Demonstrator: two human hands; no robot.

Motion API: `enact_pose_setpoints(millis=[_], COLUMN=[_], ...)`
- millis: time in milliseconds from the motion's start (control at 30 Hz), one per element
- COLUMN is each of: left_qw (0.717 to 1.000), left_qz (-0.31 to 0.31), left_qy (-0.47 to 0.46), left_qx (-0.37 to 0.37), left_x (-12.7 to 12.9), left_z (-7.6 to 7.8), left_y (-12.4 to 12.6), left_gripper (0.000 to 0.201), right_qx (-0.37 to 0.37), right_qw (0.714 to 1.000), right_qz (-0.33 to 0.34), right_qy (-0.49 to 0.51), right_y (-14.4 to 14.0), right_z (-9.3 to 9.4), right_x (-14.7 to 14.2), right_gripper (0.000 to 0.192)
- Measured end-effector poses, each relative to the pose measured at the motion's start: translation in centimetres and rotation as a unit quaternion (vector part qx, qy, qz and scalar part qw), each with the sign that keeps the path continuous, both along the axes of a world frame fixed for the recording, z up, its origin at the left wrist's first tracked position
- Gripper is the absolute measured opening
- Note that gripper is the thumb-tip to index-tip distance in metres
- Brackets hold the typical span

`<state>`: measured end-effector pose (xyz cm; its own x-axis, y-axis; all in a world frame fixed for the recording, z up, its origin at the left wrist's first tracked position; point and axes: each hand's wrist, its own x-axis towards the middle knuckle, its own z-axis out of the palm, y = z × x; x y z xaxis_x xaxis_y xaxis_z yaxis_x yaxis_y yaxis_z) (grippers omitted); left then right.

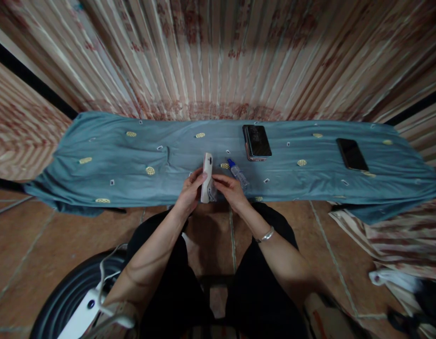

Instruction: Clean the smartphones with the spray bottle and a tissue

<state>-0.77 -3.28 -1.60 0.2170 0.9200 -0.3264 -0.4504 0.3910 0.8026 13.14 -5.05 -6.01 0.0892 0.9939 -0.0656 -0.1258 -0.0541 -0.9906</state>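
Observation:
My left hand (190, 190) grips a white phone (206, 174) by its edge, holding it upright on its side over the near edge of the blue-green cloth (115, 160). My right hand (232, 188) presses a small grey wipe (213, 192) against the phone's lower part. A small clear bottle with a blue cap (238, 173) lies on the cloth just beyond my right hand.
A stack of two phones (256, 142) lies further back on the cloth, and a single black phone (351, 154) lies to the right. Striped curtains hang behind. A round dark device with a white handle (80, 301) sits on the tiled floor at lower left.

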Motion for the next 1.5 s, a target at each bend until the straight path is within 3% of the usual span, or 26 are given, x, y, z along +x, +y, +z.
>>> enact_pose_setpoints(millis=[300,533,800,1100,1333,1500], left_qw=[1.000,0.998,0.998,0.995,0.994,0.994], left_qz=[-0.006,-0.032,-0.021,-0.062,-0.086,-0.085], left_qy=[-0.020,-0.054,-0.040,-0.026,-0.020,-0.015], left_qx=[0.007,-0.027,-0.042,-0.068,-0.070,-0.062], left_x=[-0.4,-1.2,-0.6,0.5,0.9,1.0], left_z=[0.3,0.4,0.2,-0.3,-0.5,-0.6], left_y=[0.3,0.1,-0.3,-0.9,-1.6,-1.7], left_gripper=[0.053,0.045,0.038,0.040,0.048,0.056], right_qx=[0.045,0.065,0.043,0.057,0.131,0.190], right_qw=[0.996,0.990,0.997,0.989,0.943,0.917], right_qz=[-0.035,-0.119,-0.048,-0.110,-0.131,-0.109], right_qy=[-0.071,-0.038,-0.040,-0.082,-0.276,-0.334], right_y=[1.1,2.9,3.3,4.4,3.3,2.1], right_z=[-0.3,-0.3,-1.0,-1.5,0.4,1.8], right_x=[-0.3,1.1,0.0,1.4,1.5,1.1], right_gripper=[0.026,0.025,0.042,0.046,0.045,0.046])
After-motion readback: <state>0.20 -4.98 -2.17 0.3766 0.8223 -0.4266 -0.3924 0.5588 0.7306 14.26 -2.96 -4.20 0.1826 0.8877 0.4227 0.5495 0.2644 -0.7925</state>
